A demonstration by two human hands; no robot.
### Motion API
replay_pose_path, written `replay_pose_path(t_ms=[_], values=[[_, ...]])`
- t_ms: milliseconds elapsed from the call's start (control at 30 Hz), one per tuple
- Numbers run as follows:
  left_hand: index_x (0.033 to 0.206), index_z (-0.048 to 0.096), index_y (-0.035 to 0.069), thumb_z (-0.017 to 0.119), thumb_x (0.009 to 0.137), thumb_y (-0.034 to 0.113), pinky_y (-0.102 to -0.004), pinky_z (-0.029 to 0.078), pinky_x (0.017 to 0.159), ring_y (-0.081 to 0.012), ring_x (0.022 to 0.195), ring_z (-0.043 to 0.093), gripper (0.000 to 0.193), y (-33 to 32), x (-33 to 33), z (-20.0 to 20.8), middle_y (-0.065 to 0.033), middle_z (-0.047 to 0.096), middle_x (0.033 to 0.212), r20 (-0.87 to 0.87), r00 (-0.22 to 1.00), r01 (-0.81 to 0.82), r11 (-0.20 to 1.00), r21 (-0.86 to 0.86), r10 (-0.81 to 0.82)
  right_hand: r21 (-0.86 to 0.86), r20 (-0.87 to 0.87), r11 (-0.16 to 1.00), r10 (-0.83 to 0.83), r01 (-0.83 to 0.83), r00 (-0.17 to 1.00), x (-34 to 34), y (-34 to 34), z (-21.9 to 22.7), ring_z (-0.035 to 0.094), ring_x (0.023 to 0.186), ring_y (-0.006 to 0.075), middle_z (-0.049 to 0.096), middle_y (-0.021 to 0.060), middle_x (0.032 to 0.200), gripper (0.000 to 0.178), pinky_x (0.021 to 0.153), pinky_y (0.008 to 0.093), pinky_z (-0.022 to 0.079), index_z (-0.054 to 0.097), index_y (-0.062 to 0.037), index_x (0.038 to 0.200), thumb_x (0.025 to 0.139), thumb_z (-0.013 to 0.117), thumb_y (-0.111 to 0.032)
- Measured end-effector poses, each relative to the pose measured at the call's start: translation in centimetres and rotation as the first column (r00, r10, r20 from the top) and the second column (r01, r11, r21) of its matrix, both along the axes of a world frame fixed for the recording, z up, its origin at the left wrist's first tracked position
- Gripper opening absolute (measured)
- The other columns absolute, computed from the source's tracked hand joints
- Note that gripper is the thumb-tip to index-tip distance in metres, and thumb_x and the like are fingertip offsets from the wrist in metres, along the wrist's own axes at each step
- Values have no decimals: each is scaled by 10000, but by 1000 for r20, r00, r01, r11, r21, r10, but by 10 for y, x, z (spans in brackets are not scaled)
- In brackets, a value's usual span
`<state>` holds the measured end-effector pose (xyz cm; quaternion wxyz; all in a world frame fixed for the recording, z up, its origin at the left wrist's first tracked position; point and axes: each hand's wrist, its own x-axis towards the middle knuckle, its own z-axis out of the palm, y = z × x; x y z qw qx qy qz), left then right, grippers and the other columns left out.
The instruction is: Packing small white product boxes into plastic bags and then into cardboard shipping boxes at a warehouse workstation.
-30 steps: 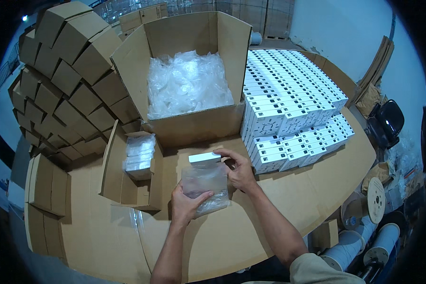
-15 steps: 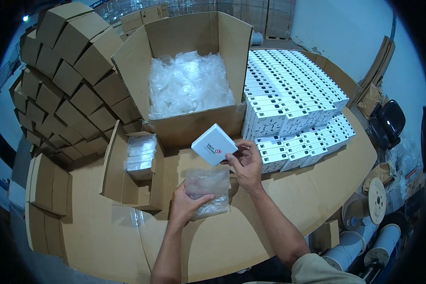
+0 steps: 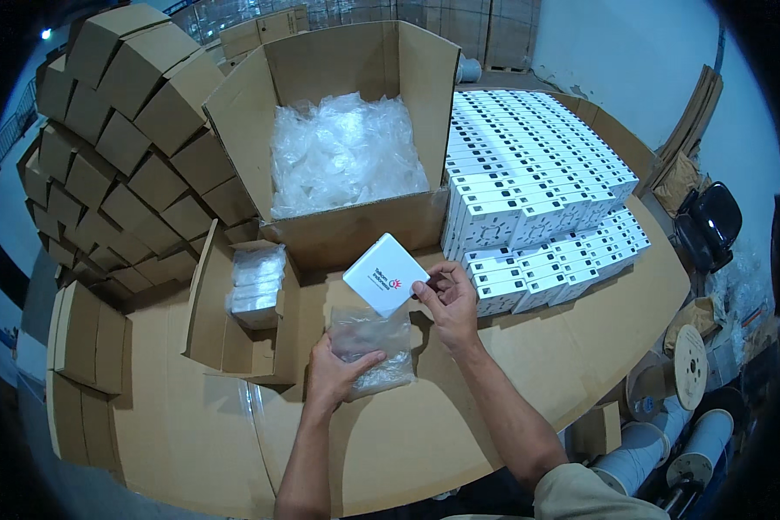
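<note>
Between the thumb and fingers of my right hand point(image 3: 450, 303) is a flat, square white device point(image 3: 380, 267) with a small red mark, gripped by its right corner. Its lower corner reaches the upper edge of a clear plastic bag point(image 3: 381, 360); whether it has entered the bag I cannot tell. My left hand point(image 3: 336, 373) holds that bag from the left, thumb across its front. To the left of the bag stands an open small carton point(image 3: 277, 360) with several plastic-wrapped items point(image 3: 256, 282) in its far part.
Behind my hands stands a large open carton point(image 3: 355, 232) full of clear plastic bags point(image 3: 342, 156). Stacked rows of white devices point(image 3: 529, 199) fill the right side. Brown cartons point(image 3: 130, 147) are piled at left. Cable reels point(image 3: 690, 368) stand beyond the table's right edge.
The white device has moved down and slightly left to the bag's upper edge, turning a little. My left hand and the bag have shifted slightly left.
</note>
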<state>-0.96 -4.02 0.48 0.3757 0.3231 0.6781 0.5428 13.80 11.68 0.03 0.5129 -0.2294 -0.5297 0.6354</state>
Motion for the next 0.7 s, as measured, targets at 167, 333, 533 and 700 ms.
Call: replay_pose_path(t_ms=[167, 333, 533, 700], values=[[1172, 633, -15, 931, 685, 132, -351, 552, 885, -191, 979, 694, 590, 0, 0, 1, -121, 725, 1082, 1, 999, 43, 999, 31, -43, 11, 39, 999, 34, -34, 999, 2, 1, -1, 646, 900, 113, 656, 64, 948, 264, 785, 250, 517, 523, -19, 1107, 927, 716, -29], [1174, 631, -21, 926, 692, 125, -351, 551, 889, -185, 985, 695, 583, -1, -1, 1, -122, 725, 1087, -33, 999, 42, 999, 32, -41, -47, 65, 982, 188, -185, 980, 3, -3, 4, 619, 869, 98, 651, 50, 928, 253, 763, 243, 494, 522, -21, 1117, 936, 697, -29], [1171, 633, -20, 927, 691, 136, -351, 549, 892, -186, 987, 691, 584, -1, 2, 10, -121, 726, 1081, -29, 998, 50, 998, 33, -49, -59, 53, 977, 208, -205, 977, 7, 1, 1, 602, 910, 103, 603, 40, 953, 253, 809, 249, 504, 517, -47, 1109, 928, 692, -22], [1157, 635, -16, 928, 690, 159, -345, 547, 885, -185, 959, 687, 579, -1, 0, 4, -112, 727, 1048, -69, 997, 37, 998, 59, -33, -53, 38, 984, 173, -171, 984, 5, 1, -1, 586, 908, 99, 582, 28, 939, 243, 808, 256, 505, 513, -56, 1088, 917, 680, -6]])
